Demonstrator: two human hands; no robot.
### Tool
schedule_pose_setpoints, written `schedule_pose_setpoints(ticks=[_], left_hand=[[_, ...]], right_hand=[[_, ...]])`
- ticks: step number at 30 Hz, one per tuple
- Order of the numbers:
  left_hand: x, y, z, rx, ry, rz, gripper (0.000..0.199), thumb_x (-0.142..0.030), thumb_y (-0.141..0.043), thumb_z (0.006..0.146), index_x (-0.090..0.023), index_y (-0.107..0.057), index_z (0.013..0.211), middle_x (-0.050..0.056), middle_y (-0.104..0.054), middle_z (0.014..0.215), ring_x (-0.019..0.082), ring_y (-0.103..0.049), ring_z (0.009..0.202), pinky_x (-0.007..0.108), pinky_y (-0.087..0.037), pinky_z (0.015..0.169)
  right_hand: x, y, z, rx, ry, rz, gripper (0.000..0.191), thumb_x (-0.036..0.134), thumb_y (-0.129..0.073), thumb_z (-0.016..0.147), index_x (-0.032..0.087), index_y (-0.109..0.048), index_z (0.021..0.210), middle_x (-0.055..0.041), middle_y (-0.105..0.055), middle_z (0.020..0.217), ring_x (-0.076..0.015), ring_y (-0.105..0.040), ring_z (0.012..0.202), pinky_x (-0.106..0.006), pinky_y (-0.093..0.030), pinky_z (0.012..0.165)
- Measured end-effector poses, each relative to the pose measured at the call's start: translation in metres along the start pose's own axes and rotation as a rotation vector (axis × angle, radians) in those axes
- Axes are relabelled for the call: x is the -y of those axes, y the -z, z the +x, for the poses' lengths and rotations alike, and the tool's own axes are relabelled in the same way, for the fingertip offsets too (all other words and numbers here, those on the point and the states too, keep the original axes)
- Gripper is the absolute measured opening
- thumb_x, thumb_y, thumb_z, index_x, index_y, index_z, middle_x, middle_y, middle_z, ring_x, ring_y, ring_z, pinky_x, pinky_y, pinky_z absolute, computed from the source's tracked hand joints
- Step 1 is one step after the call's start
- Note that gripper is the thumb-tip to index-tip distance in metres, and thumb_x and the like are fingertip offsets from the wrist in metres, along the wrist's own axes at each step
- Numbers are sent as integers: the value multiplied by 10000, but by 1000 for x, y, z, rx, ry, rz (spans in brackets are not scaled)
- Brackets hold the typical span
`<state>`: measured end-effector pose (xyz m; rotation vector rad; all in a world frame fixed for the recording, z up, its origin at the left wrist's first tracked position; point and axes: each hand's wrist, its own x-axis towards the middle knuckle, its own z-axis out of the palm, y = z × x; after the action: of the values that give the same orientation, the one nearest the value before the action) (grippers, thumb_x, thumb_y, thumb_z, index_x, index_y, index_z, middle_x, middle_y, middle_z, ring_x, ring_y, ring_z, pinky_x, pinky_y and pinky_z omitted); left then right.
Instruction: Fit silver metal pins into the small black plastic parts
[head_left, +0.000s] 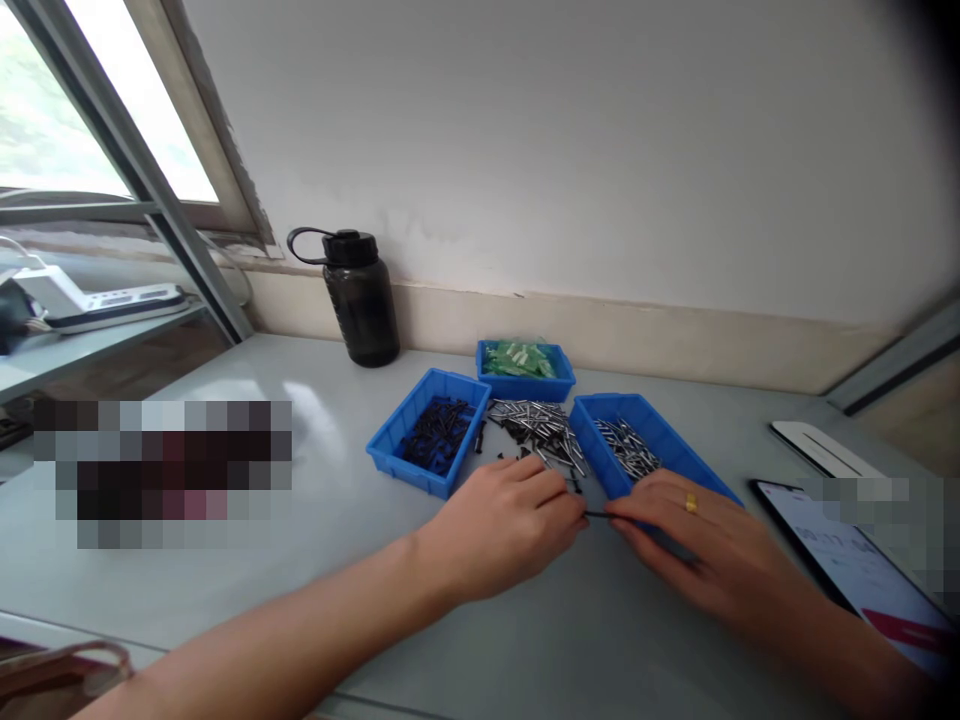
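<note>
My left hand (514, 515) is closed, its fingertips pinching one end of a thin dark rod-like piece (597, 514). From the other side, my right hand (694, 530), with a yellow ring on one finger, pinches the opposite end. Most of this piece is hidden in the fingers, so its exact kind cannot be made out. Just behind my hands lies a loose pile of silver metal pins (536, 420) mixed with black screws (480, 437). A blue bin of black screws (439, 432) stands left of the pile. To its right, a blue bin (694, 465) holds more silver pins (628, 447), partly covered by my right hand.
Behind the pile, a third blue bin (525, 388) contains green packets (519, 358). A dark water bottle (364, 300) stands near the wall. At right lie a lit phone (840, 550) and a white flat device (825, 450). A power strip (120, 300) rests on the left shelf.
</note>
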<state>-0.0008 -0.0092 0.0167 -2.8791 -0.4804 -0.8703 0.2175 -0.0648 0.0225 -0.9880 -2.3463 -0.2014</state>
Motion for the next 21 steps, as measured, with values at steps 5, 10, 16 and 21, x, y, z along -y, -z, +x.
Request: schedule_pose_setpoints(ticks=[5,10,16,21], left_hand=[[-1,2,1,-1,26,1,210,-227,-440,941,-157,-633,895,10,-575,733,139,-511,669,286,-462,610],[0,2,1,-34,35,-3,218,-233,-435,944,-158,-633,898,16,-592,748,138,-521,684,282,-465,626],[0,4,1,-73,21,-7,221,-223,-440,944,-157,-643,886,20,-612,746,140,-516,678,276,-461,619],[0,6,2,-101,4,-13,203,-224,-461,941,-148,-646,900,14,-609,736,132,-505,655,265,-458,600]], right_hand=[[-2,0,-3,16,-24,11,158,121,-528,872,185,-581,1006,-31,-643,800,-162,-598,745,-310,-487,688],[-2,-1,-3,9,-49,7,142,135,-529,871,193,-596,982,-22,-646,805,-157,-608,762,-305,-492,709],[-3,0,-3,5,-52,18,159,128,-533,870,201,-584,1002,-23,-647,810,-158,-606,754,-301,-491,698],[-3,0,-4,13,-42,1,158,128,-534,869,189,-578,1008,-33,-644,814,-167,-604,768,-316,-491,712]])
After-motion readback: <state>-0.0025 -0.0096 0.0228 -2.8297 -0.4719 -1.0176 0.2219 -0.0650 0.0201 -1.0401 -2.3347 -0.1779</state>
